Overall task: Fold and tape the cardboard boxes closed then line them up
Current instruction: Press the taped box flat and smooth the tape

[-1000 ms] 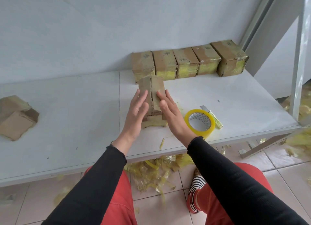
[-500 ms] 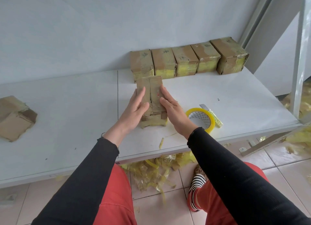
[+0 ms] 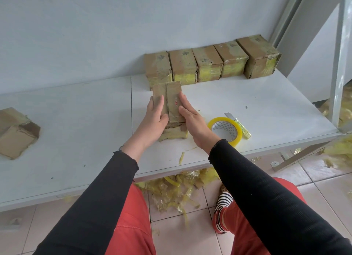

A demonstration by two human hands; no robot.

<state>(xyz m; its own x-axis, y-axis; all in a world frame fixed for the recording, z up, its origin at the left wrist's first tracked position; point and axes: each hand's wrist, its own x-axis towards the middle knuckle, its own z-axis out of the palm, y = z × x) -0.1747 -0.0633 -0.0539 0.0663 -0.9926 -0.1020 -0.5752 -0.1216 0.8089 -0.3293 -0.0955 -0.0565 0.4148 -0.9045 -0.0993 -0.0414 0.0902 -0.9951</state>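
Note:
A small cardboard box [image 3: 171, 94] stands on the white table [image 3: 76, 121] in front of me, its two top flaps folded down and meeting at a centre seam. My left hand [image 3: 155, 117] presses flat on the left flap with straight fingers. My right hand [image 3: 192, 121] lies flat on the right flap and along the box's right side. Several taped boxes [image 3: 209, 64] stand in a row against the back wall. A roll of yellow tape [image 3: 225, 129] lies just right of my right hand.
A box cutter [image 3: 240, 125] lies behind the tape roll. An unfolded cardboard box [image 3: 15, 132] lies at the table's far left. Yellow tape scraps [image 3: 175, 190] litter the tiled floor under the table edge. A metal frame post [image 3: 339, 64] rises at the right.
Both hands have slid forward over the box top, pressing the flaps flatter. The box stays in the same place.

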